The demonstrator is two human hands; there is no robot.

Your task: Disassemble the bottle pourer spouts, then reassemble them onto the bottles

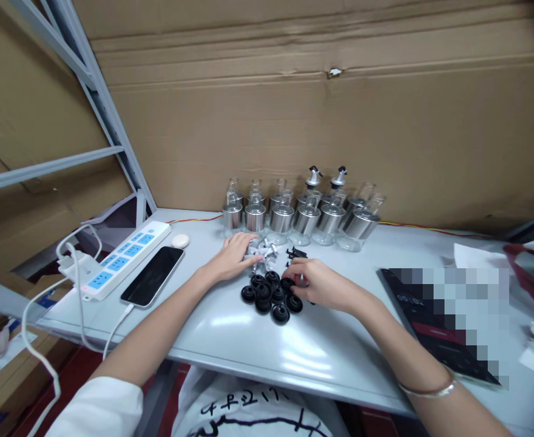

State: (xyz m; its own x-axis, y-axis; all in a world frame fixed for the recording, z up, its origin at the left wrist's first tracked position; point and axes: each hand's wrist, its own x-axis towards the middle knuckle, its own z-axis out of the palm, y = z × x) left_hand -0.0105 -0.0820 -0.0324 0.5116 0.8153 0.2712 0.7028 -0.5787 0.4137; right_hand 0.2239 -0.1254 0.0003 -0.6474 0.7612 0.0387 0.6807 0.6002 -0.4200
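My left hand (236,258) lies with fingers spread against a small heap of silver spout pieces (269,254). My right hand (309,281) bends its fingers down at the right edge of a cluster of round black stoppers (263,291), thumb and fingertips around one black stopper (287,284). Small black levers (297,252) lie just behind the right hand. Further back stand two rows of glass bottles with silver bands (282,218); two in the rear row carry silver-and-black pourers (313,176).
On the left are a white power strip (128,258), a phone (154,276), a round white object (180,241) and white cables. A dark tablet showing a timer (431,328) lies at the right, near papers. Cardboard (249,121) rises behind the table.
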